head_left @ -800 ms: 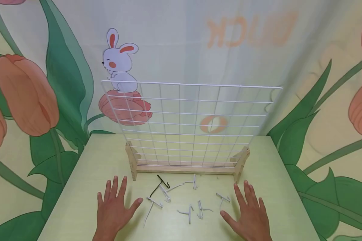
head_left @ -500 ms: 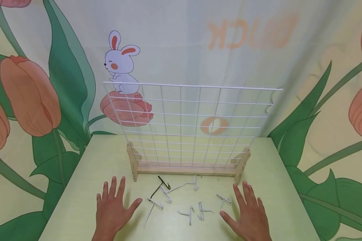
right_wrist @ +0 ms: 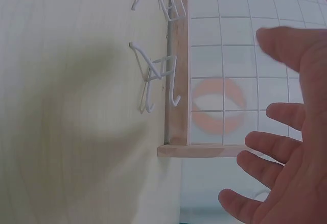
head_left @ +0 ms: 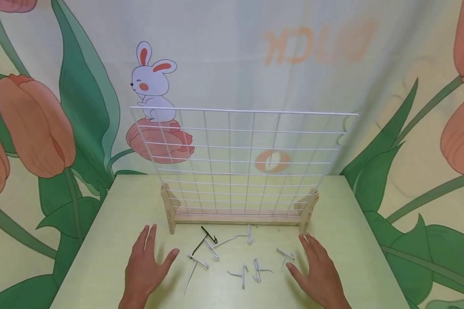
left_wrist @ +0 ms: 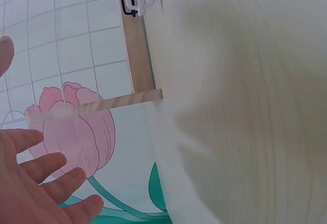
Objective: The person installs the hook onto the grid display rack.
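In the head view my left hand (head_left: 144, 269) hovers over the table at the left, fingers extended, holding nothing. Opposite it, my right hand (head_left: 318, 271) hovers at the right, likewise with straight fingers and nothing held. Between them lie several loose wire hooks: a black hook (head_left: 204, 240) and white hooks, among them one (head_left: 198, 261) nearest the left hand and one (head_left: 285, 254) beside the right thumb. Behind the hooks stands a white wire grid panel (head_left: 230, 162) in a wooden base (head_left: 237, 218). Both wrist views show spread fingers apart from any object.
The pale table (head_left: 112, 240) reaches back to a curtain (head_left: 224, 51) printed with tulips and a rabbit. Two wooden end feet of the base, left foot (head_left: 169, 210) and right foot (head_left: 308, 212), stick forward toward the hands.
Both hands have turned from palms down toward palms facing each other, and their fingers now overlap more in the head view. The hooks and grid panel stay where they were.
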Motion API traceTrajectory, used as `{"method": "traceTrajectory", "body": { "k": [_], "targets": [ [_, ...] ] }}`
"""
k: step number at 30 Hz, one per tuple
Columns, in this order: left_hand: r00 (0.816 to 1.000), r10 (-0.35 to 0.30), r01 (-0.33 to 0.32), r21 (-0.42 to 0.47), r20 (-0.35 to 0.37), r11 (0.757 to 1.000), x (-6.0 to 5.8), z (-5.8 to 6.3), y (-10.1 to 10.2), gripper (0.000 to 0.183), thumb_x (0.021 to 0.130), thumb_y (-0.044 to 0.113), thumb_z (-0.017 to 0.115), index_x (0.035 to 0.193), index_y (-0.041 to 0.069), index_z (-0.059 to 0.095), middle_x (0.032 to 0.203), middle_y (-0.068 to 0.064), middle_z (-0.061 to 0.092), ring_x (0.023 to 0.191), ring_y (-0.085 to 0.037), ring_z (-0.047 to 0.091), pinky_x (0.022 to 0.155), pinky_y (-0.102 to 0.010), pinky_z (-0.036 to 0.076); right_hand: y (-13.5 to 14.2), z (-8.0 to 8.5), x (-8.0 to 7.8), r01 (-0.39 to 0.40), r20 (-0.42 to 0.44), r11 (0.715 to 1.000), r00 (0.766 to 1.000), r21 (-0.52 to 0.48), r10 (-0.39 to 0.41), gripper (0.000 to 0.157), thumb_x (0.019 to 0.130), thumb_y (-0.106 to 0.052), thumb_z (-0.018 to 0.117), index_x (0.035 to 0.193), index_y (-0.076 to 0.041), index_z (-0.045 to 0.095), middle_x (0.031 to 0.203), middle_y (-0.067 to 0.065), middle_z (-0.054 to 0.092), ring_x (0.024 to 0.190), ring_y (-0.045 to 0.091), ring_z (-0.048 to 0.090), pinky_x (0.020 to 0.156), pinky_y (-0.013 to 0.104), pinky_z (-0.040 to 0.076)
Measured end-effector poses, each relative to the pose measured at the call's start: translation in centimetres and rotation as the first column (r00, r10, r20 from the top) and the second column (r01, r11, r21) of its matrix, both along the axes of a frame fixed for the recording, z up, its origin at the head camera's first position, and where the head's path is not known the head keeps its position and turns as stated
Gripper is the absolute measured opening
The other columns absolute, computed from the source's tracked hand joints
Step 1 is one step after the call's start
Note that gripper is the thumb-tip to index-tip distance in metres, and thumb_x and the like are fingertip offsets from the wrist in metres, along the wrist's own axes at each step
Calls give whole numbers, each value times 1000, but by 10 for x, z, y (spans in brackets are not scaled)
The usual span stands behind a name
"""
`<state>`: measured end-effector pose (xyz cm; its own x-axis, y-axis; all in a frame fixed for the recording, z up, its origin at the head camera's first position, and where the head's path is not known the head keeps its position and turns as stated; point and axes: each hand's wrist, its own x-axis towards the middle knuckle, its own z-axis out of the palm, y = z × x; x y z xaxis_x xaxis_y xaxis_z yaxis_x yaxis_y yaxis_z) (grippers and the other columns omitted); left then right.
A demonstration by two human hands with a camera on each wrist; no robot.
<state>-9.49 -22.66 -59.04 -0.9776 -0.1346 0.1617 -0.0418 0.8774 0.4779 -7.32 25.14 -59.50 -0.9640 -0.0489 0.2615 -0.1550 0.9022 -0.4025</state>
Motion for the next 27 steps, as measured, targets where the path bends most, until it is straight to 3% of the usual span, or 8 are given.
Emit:
{"method": "traceTrajectory", "body": {
  "k": [4, 10, 17, 22, 27],
  "targets": [
    [1000, 14, -13, 58, -26, 998, -2, 0, 1, 98, 94, 63, 70, 167, 14, 28, 171, -19, 31, 153, -45, 36, 107, -72, 44, 2, -2, -2, -28, -58, 999, 998, -44, 26, 81, 86, -34, 88, 154, -11, 51, 156, 15, 54, 138, 40, 54, 99, 65, 52],
    [993, 27, -8, 164, -115, 986, -10, -1, 1, 88, 94, 50, 76, 163, 11, 38, 166, -20, 39, 151, -43, 40, 113, -68, 41, 0, -3, -5, -1, -8, 995, 1000, -101, 0, 69, 89, -26, 85, 150, -11, 55, 149, 13, 60, 136, 37, 57, 103, 61, 52],
    [976, 78, -12, 311, -201, 950, -22, -3, 2, 72, 97, 34, 78, 157, 9, 47, 156, -19, 51, 141, -40, 52, 108, -61, 47, -5, -9, -8, 68, 7, 984, 998, -162, -68, 48, 88, -21, 86, 132, -9, 70, 121, 11, 71, 105, 27, 70, 83, 48, 56],
    [975, 124, -44, 386, -184, 922, -35, -6, 4, 63, 101, 31, 74, 154, 7, 50, 150, -20, 56, 135, -39, 57, 105, -59, 52, -7, -16, -10, 100, 24, 979, 995, -175, -98, 40, 86, -18, 87, 123, -8, 74, 110, 8, 73, 94, 23, 70, 76, 37, 54],
    [973, 162, -66, 473, -165, 878, -50, -10, 5, 54, 104, 25, 70, 152, 7, 52, 148, -18, 58, 135, -39, 59, 107, -58, 53, -8, -25, -14, 129, 75, 971, 990, -201, -116, 37, 85, -12, 88, 120, -7, 75, 107, 8, 73, 89, 21, 72, 76, 35, 57]
  ]
}}
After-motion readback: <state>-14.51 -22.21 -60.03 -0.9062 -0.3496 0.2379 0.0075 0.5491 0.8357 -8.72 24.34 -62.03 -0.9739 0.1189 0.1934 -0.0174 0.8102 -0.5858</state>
